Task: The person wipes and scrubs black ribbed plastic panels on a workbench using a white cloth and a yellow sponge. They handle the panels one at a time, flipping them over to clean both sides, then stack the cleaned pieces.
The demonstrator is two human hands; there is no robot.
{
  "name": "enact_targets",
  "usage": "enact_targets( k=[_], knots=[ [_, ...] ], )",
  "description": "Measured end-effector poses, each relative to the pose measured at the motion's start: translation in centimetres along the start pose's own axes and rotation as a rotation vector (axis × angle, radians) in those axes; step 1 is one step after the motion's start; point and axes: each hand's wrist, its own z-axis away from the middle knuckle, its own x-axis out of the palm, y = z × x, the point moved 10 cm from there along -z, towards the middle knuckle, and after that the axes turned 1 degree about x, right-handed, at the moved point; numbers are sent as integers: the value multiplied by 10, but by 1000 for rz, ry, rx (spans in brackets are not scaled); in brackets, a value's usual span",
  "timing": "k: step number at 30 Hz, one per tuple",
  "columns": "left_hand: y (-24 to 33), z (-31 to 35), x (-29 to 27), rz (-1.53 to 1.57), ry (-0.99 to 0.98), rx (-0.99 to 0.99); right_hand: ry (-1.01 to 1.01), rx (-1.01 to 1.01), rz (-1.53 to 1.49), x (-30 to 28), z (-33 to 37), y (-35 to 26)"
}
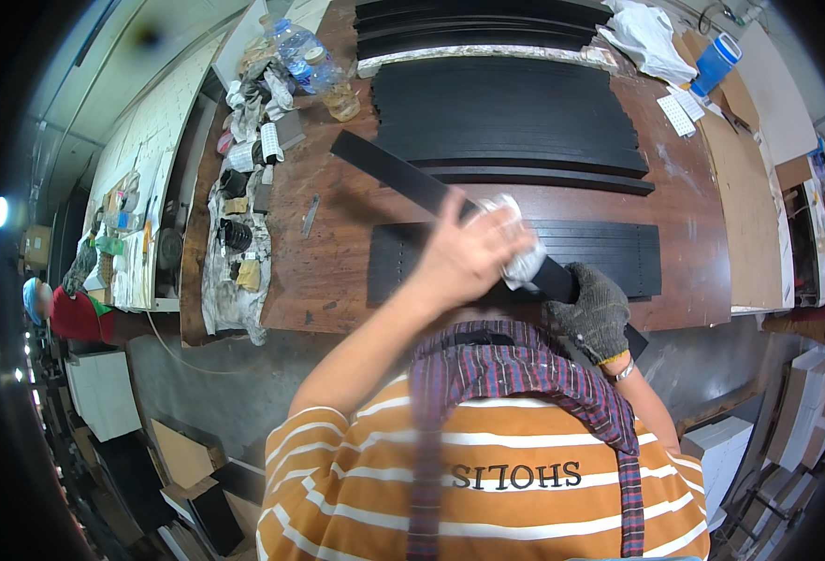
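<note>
A long black board strip (389, 175) slants over the table from the far left down toward my right side. My bare left hand (464, 245) presses a crumpled white cloth (523, 266) around the strip's middle. Closed on the strip's lower part is my right hand (592, 313), in a dark grey knitted glove. Beneath the strip, a row of black strips (604, 252) lies side by side on the table. Beyond it a larger row of black strips (511, 107) is laid out, with a single strip (562, 178) along its near edge.
The brown table (319, 271) has plastic bottles (305, 56) at its far left. Stained cloth (235, 313) with small blocks and jars runs along the left edge. More black strips (478, 28) are stacked at the back. A blue bottle (716, 64) and white bag (651, 42) sit far right.
</note>
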Motion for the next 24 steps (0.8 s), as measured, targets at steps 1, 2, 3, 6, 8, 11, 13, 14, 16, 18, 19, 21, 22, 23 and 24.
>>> enact_targets(
  k=[1, 2, 3, 6, 8, 11, 13, 14, 16, 18, 19, 21, 22, 23, 24],
  knots=[
    [-15, 6, 1, -15, 72, -88, 11, -22, -25, -2, 2, -3],
    [-28, 15, 5, -34, 77, -122, 19, -34, -44, -4, 4, -3],
    [-66, 29, -8, -174, 134, -241, 36, -17, -51, -8, 8, 0],
    [-188, 87, -75, -337, 252, -541, -6, 32, 29, -10, 24, 12],
    [-243, 145, -117, -314, 410, -1027, -4, 42, 48, -9, 32, 15],
    [-215, 151, -136, -294, 633, -974, 47, 57, 87, -5, 35, 14],
    [-176, 125, -108, -256, 562, -808, 36, 65, 100, 0, 35, 11],
    [-156, 106, -93, -302, 475, -668, 7, 72, 96, 4, 35, 11],
    [-130, 77, -59, -364, 197, -480, -58, 96, 80, 9, 35, 10],
    [-127, 65, -54, -177, 176, -471, -117, 145, 52, 12, 37, 11],
    [-129, 59, -53, -60, 164, -524, -103, 138, 55, 11, 36, 9],
    [-116, 48, -68, 10, 287, -562, -88, 144, 67, 10, 35, 5],
    [-116, 46, -70, 46, 310, -652, -66, 129, 52, 10, 33, 1],
    [-81, 30, -72, 14, 355, -444, -60, 136, 46, 11, 33, -1],
    [-52, 17, -63, 100, 334, -287, -71, 161, 45, 14, 33, 0]
  ],
)
